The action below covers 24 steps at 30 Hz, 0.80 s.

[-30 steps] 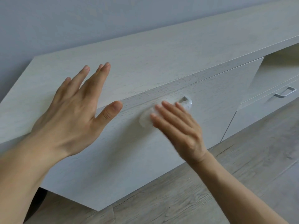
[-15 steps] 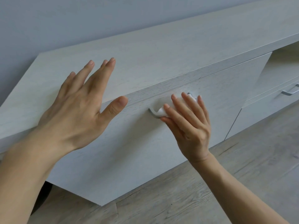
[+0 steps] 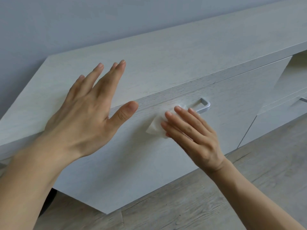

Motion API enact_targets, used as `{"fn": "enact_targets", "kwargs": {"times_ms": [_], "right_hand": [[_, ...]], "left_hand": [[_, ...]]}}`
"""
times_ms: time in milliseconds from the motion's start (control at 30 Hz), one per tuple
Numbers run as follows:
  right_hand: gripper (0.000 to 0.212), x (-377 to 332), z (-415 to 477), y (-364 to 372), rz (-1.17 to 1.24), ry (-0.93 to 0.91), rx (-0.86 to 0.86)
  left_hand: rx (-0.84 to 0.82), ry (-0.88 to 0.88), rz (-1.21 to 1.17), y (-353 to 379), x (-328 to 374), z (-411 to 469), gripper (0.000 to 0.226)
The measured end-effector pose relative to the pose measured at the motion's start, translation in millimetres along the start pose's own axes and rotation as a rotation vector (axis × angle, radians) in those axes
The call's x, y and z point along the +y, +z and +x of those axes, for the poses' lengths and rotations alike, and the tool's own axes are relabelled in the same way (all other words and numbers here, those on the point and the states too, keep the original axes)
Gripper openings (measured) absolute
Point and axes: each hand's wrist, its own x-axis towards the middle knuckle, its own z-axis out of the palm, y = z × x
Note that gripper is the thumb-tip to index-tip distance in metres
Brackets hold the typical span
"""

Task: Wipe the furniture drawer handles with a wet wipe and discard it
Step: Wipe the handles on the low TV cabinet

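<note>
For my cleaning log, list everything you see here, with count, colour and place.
cabinet: one, pale wood-grain, against the wall
drawer handles: two, silver, one on the near drawer, one at the right edge
wet wipe: one, white, covering the near handle's left end
floor: one, grey planks, below
wall: one, grey-blue, behind
left hand: one, fingers spread, by the cabinet's top edge
right hand: one, straight fingers pressing the wipe

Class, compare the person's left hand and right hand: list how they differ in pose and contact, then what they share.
The left hand spreads its fingers over the cabinet top; the right hand holds its fingers together. The left hand holds nothing; the right hand presses the wet wipe against the drawer handle. Both have straight fingers.
</note>
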Motion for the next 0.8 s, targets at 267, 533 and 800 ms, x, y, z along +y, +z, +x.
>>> {"fn": "enact_targets", "kwargs": {"times_ms": [267,533,800], "right_hand": [[0.032,2.4,10.9,5.4,0.032,-0.033,-0.001],[0.035,24.3,-12.0,-13.1,0.054,0.275,0.014],[0.022,-18.4,12.1,15.7,-0.003,0.192,0.106]], "left_hand": [[-0.002,0.01,-0.013,0.4,-0.9,-0.2,0.077],[0.001,0.02,0.0,0.8,-1.4,2.2,0.076],[0.04,0.049,0.016,-0.7,-0.8,2.0,0.077]]}}
